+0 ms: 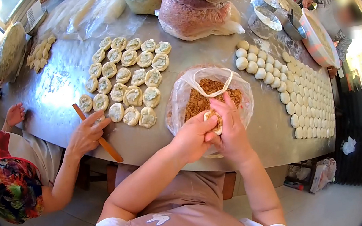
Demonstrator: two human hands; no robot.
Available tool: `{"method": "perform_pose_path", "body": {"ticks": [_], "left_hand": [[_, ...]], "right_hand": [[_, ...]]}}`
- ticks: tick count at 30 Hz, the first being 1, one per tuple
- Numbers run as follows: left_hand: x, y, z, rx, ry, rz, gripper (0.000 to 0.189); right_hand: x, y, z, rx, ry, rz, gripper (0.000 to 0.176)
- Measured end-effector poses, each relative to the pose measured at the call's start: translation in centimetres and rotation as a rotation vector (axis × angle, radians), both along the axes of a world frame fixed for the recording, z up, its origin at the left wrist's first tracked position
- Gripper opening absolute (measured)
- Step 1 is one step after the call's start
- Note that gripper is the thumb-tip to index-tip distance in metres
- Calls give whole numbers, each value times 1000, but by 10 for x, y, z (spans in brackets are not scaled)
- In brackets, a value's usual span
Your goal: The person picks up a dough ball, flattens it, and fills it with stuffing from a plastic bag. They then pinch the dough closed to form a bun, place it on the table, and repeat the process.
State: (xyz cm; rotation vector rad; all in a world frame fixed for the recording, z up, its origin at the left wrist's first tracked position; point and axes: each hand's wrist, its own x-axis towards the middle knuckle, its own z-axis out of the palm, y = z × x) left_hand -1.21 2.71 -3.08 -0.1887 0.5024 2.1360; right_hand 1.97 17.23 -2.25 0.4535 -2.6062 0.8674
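Note:
My left hand [192, 138] and my right hand [231, 130] are together over the front edge of the table. Between them they grip a small dough wrapper [214, 122] with brown crumbly filling showing in its open middle. My left thumb presses near its edge, and the right fingers curl around the other side. Right behind them sits an open clear plastic bag [174, 107] with a twisted rim, holding brown filling [198, 101]. Parts of my fingers are hidden behind the wrapper.
Left of the bag lie several filled dough pieces [138, 77]. A co-worker's hand [87, 134] is there beside a wooden stick [107, 144]. Many dough balls [301, 96] cover the right side. Large filled bags [185, 13] stand behind; another person [329, 18] is far right.

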Motion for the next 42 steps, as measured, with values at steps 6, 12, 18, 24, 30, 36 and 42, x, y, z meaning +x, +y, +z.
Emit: {"method": "perform_pose_path", "body": {"ticks": [6, 12, 18, 24, 30, 36, 42], "left_hand": [[5, 2, -2, -157, -9, 28, 28], [6, -2, 17, 213, -145, 23, 41], [10, 5, 14, -77, -12, 13, 38], [9, 12, 9, -250, 115, 64, 39], [21, 12, 23, -300, 563, 216, 41], [11, -1, 10, -680, 1245, 536, 25], [9, -1, 7, -700, 1248, 438, 76]], "right_hand": [[-5, -7, -4, -45, 55, 38, 66], [-3, 2, 2, -260, -14, 84, 59], [5, -24, 7, -134, 122, -133, 25], [1, -40, -6, -392, 69, -297, 22], [-8, -40, 19, -1173, -151, -419, 43], [10, -66, 25, -1418, -275, -111, 80], [8, -57, 17, -1130, -424, -299, 44]]}}
